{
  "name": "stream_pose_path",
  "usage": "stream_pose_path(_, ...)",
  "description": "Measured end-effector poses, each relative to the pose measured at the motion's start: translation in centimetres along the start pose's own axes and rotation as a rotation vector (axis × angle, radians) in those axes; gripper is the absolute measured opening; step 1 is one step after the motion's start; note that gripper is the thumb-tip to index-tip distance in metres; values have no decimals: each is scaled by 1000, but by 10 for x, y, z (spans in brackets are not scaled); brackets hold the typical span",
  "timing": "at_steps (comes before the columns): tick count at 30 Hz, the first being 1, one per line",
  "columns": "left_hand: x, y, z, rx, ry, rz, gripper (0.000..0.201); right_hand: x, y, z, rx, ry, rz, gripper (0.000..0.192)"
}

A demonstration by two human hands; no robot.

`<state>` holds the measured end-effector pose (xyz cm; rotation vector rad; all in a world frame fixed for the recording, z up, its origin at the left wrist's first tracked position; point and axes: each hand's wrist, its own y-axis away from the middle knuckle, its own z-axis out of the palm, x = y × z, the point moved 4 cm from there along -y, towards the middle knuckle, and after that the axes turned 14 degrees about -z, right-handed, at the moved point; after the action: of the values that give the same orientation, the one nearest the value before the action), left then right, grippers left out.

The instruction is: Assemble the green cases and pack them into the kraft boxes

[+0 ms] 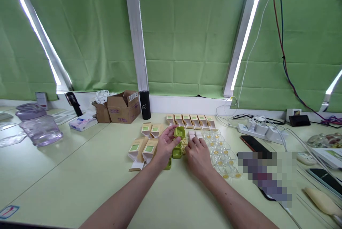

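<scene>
Left hand (166,146) pinches a small green plastic cup (179,132), apparently light and rigid, by its rim, while right hand (198,155) rests curled, fingertips on pale pink blocks (195,134).

Pale green table (66,179). On it, placed from the black cylinder (145,105): cardboard box (123,107) just left; purple jug (39,125) far left; 6 small cartons (191,120) right; clear trays (221,152) beyond them; power strip (263,132) far right.
</scene>
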<state>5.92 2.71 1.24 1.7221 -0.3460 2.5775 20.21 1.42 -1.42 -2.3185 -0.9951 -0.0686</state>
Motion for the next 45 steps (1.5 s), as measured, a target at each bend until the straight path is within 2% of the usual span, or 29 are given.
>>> stream_pose_path(3,2,1,0,14,-8,6,60,6,5,-10,212,-158,70,17)
stream_pose_path(7,3,0,-1,34,-9,8,61,19,12,-16,546,-693,232,15)
stream_pose_path(9,3,0,-2,46,-15,12,62,24,14,-11,623,-987,394,12)
stream_pose_path(11,2,0,-2,56,-27,10,62,27,14,-5,669,-1237,543,18)
stream_pose_path(15,-1,-1,-4,82,-75,3,61,26,10,1,754,-1553,666,39)
stream_pose_path(18,-4,-2,-6,101,-133,15,59,27,10,1,778,-1612,706,44)
stream_pose_path(27,-6,-1,-4,88,-213,28,55,32,13,-2,765,-1573,704,32)
stream_pose_path(45,-8,0,-2,79,-267,52,54,32,14,-1,766,-1736,766,46)
